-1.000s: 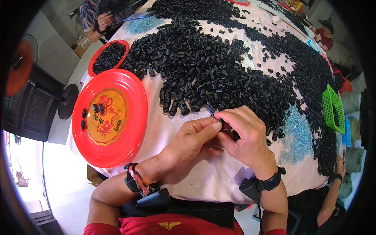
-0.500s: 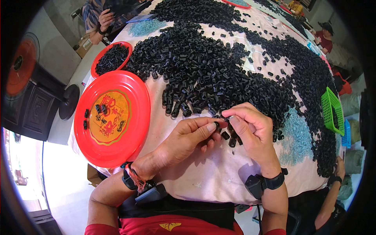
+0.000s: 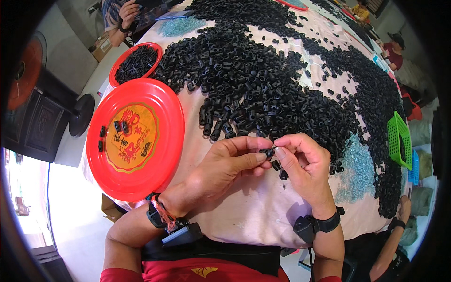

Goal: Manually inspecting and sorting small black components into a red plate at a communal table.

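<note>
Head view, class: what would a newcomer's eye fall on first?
First, the great heap of black parts spread across the pale cloth. Left of it sits a big red plate with a few black pieces. Just in front, the person's hands meet at one small black part.

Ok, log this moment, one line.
left hand: pinching black part | right hand: at same part | big red tray: left of hands

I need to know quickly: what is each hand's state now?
Left hand: closed, holding a small black piece.
Right hand: right at that piece; whether it grips anything cannot be told.
</note>
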A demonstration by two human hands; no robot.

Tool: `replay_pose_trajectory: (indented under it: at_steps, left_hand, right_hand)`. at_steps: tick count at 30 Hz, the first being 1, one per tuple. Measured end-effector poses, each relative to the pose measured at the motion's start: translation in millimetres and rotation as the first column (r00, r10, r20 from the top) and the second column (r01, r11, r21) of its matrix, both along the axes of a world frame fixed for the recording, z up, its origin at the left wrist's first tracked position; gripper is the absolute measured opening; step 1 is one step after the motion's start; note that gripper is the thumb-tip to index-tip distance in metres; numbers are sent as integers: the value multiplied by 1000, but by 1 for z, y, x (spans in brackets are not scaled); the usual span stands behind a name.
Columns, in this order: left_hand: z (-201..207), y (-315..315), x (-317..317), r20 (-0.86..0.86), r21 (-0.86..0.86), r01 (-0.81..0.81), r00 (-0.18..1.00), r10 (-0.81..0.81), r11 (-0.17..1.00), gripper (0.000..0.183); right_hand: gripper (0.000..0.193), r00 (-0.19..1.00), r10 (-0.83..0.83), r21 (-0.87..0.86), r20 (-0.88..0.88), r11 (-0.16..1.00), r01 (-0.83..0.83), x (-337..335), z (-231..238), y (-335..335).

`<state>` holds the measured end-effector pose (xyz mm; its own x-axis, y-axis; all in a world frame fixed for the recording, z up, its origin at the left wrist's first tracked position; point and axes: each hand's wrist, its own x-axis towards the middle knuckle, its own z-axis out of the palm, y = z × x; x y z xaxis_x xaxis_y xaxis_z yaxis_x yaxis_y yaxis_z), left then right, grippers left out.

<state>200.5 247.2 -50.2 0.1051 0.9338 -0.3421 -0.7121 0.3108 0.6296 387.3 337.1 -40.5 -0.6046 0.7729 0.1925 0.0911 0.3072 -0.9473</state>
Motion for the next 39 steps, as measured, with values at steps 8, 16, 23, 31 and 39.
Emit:
replay_pose_trajectory:
  at_steps: [8,16,23,31,39]
  left_hand:
    - [-6,0,4,-98,-9,-31,995,29,999,25]
    - [-1,-1,5,-230,-14,-9,973,5,1000,24]
    - [2,-1,8,-281,-18,-28,959,22,999,26]
    - [-5,-2,9,-477,100,7,878,42,995,19]
    - [-15,-1,8,-680,253,105,727,99,962,15]
  right_hand:
    - [16,998,-4,115,56,993,-3,-2,0,-1]
    - [19,996,-21,171,84,985,7,0,-5,1]
    - [19,990,-45,289,132,957,5,0,-4,3]
    - [16,991,-9,240,133,970,-23,3,-3,3]
    - [15,990,30,379,135,922,-80,2,0,4]
